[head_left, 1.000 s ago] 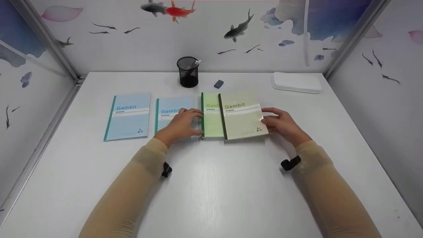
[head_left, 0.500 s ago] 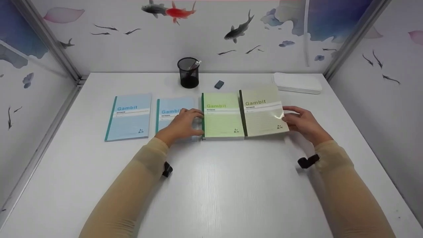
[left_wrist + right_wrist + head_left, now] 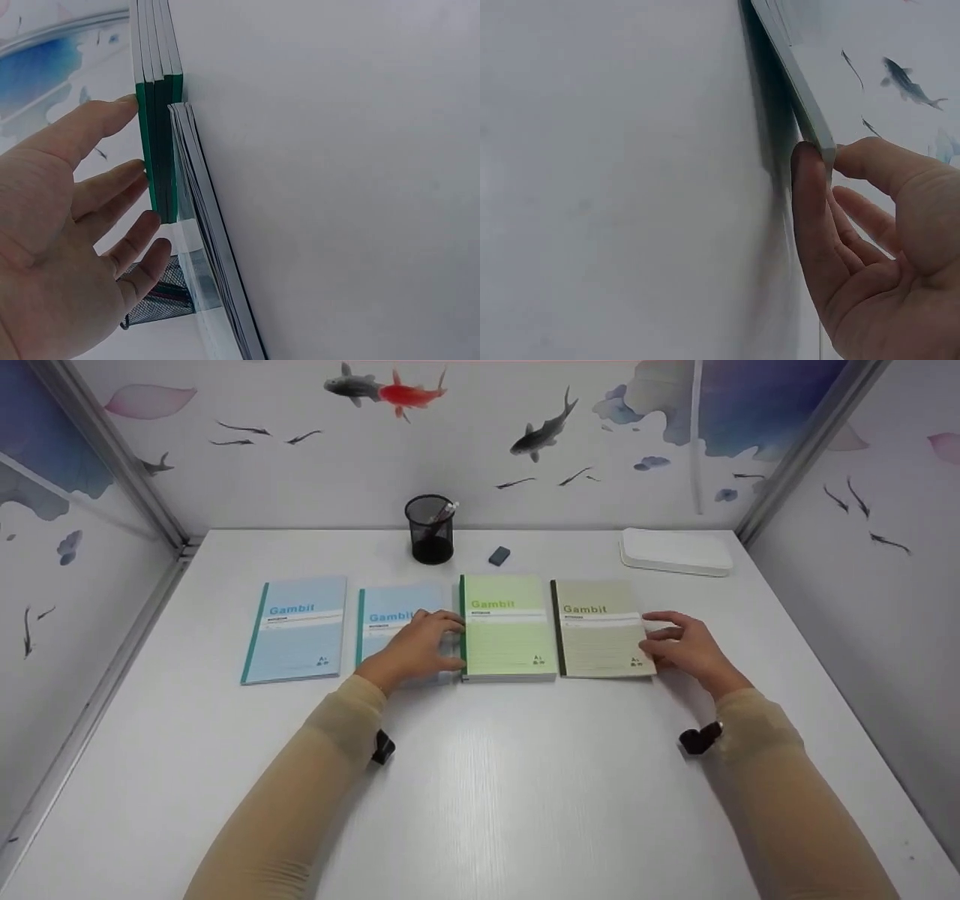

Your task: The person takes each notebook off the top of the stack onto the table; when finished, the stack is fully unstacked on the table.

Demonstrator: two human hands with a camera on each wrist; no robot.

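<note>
My right hand [image 3: 688,651] pinches the right edge of a tan notebook [image 3: 600,649] with a black spine. In the right wrist view that notebook [image 3: 801,90] has its held edge raised, thumb on one face and fingertip on the other. Just left of it lies a thick stack of notebooks with a light green cover [image 3: 510,649] on top. The thumb and fingertips of my left hand [image 3: 411,649] touch the green spine side of this stack [image 3: 159,150], fingers spread loosely. A blue notebook [image 3: 384,601] lies partly hidden beneath my left hand.
Another blue notebook [image 3: 296,649] lies at the far left of the white table [image 3: 480,795]. At the back stand a black mesh pen holder [image 3: 430,536] with pens, a small dark eraser [image 3: 499,556] and a white flat case [image 3: 675,553]. Printed walls enclose the table.
The right hand has carried the tan notebook rightward off the green one and lowered it beside the stack. The left hand has stayed at the green notebook's spine.
</note>
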